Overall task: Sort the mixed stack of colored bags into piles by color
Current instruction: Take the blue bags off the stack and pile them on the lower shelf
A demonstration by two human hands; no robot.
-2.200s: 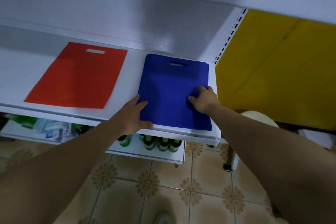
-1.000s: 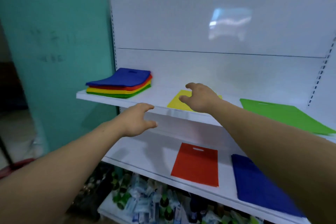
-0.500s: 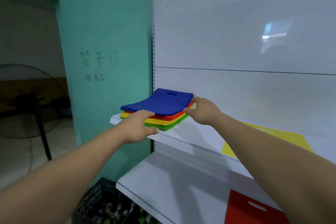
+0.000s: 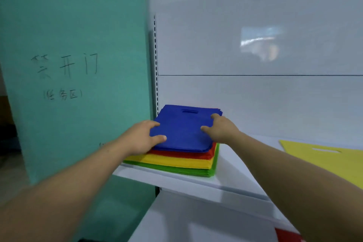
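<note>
Far left, a teal panel (image 4: 74,25) with handwritten characters. Just right of it, the slotted upright (image 4: 155,55) of a white shelving unit, with a white back panel (image 4: 255,94) behind. Next, the left hand (image 4: 140,136), in from the lower left. Sits at the left edge of the mixed stack (image 4: 196,163), thumb and forefinger spread on the top blue bag; hides its other fingers, so cannot tell whether grasping the edge or merely pressing. In the middle, on the left end of the upper shelf (image 4: 196,182) and close to the upright, the stack itself: blue bags (image 4: 182,131) on top with a slot handle toward the back panel, then a thin red layer (image 4: 186,154), a yellow layer (image 4: 172,161), and green bags (image 4: 176,170) at the bottom, edges roughly aligned. At the stack's right edge, the right hand (image 4: 223,129). Touches the blue top with the thumb, forefinger stretched along the right side; covers the remaining fingers with its own back, so again cannot tell whether clenched on the bags or simply laid there. Further right on the same shelf, well apart from the stack, a single yellow bag (image 4: 324,160) lying flat, partly behind the right forearm. Below, a lower shelf (image 4: 196,222), and at the bottom right edge a sliver of a red bag (image 4: 284,237).
</note>
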